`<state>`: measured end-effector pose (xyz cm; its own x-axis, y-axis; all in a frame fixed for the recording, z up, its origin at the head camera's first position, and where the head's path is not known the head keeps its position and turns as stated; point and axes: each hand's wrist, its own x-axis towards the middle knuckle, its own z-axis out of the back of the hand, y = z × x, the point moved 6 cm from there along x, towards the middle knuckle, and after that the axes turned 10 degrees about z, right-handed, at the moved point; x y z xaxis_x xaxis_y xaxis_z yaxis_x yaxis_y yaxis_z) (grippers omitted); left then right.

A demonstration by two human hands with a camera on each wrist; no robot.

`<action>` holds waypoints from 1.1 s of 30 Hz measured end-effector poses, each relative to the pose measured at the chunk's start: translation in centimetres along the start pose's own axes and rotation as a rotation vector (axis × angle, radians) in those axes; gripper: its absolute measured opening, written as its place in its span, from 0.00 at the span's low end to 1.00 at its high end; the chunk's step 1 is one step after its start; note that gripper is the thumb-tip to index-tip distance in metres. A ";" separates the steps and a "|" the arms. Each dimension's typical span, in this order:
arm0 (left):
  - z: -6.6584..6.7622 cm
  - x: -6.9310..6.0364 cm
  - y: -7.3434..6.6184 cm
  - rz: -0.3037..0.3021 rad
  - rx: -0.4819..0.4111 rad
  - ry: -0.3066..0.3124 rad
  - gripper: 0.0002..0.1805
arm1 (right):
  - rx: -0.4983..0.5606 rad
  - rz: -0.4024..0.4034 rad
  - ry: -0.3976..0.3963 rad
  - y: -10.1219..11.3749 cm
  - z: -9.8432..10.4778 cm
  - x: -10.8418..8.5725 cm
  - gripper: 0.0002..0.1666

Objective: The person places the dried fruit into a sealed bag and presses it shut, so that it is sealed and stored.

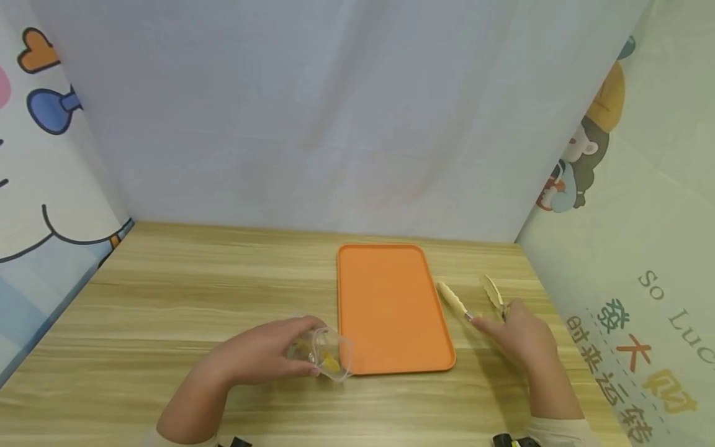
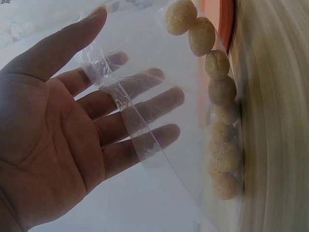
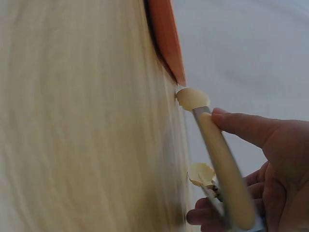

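A clear plastic bag [image 2: 174, 121] stands on the table at the left front corner of the tray, with several round, tan, wrinkled balls [image 2: 222, 90] along its bottom. My left hand [image 1: 262, 354] is at the bag's mouth. Its fingers are spread and nearly straight behind the clear film, and the thumb stands apart from them on the other side. To the right of the tray, my right hand [image 1: 525, 335] holds metal tongs [image 3: 224, 169] with cream-coloured grips and tips. The thumb lies on one arm, the fingers are at the other, and the tongs are spread apart.
An orange rectangular tray [image 1: 391, 310] lies between the two hands on the wood-grain table [image 1: 223, 273]. A pale cloth [image 1: 313, 124] hangs behind the table, and printed cloths hang at the left and right sides.
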<state>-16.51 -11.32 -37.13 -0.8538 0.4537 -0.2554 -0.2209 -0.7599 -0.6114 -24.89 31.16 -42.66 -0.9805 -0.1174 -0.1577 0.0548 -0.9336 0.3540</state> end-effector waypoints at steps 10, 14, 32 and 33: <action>-0.6 0.1 0.0 0.011 -0.005 -0.005 0.30 | -0.097 0.001 0.074 0.3 -0.3 0.0 0.55; -0.7 0.1 0.0 0.003 -0.019 -0.011 0.28 | -0.103 0.018 0.080 0.2 -0.1 -0.2 0.56; -1.3 0.0 0.5 -0.099 -0.308 0.064 0.28 | 0.131 0.560 0.058 9.9 1.4 -4.5 0.41; -1.3 0.0 0.4 -0.121 -0.336 0.075 0.28 | 0.139 0.603 0.070 10.8 1.1 -4.9 0.38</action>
<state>-15.96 -11.02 -38.38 -0.7913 0.5733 -0.2124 -0.1407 -0.5089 -0.8493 -19.70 22.02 -37.07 -0.7697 -0.6366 0.0487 0.5652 -0.6441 0.5155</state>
